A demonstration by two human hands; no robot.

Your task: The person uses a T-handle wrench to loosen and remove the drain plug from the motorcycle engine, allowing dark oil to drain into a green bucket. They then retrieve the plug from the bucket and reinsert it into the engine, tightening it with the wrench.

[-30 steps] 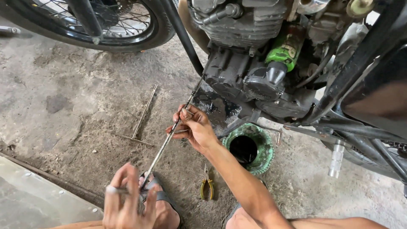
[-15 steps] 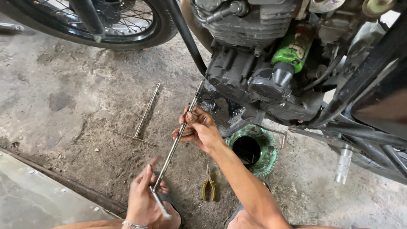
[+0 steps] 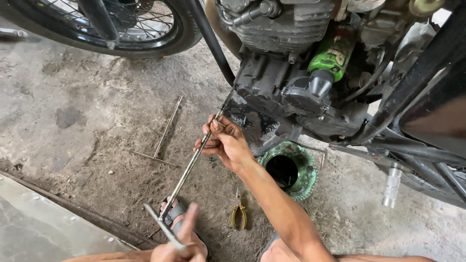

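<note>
A long steel T-handle wrench (image 3: 187,172) slants from the lower middle up to the underside of a black motorcycle engine (image 3: 276,87). My right hand (image 3: 225,143) is wrapped around the upper part of its shaft, just below the engine. My left hand (image 3: 182,242) sits at the bottom edge on the wrench's crossbar, one finger stretched upward. The wrench tip disappears at the engine case. A green bottle (image 3: 332,53) stands upside down in the engine's top.
A green round pan (image 3: 291,170) with a dark hole sits on the dirty concrete under the engine. A second T-handle wrench (image 3: 162,136) lies to the left, yellow-handled pliers (image 3: 238,213) near my arm. A spoked wheel (image 3: 121,29) is top left, a footpeg (image 3: 392,184) at right.
My left hand has shifted on the crossbar, from both-sided grip to one raised finger, and the crossbar has turned. My right hand stays on the shaft.
</note>
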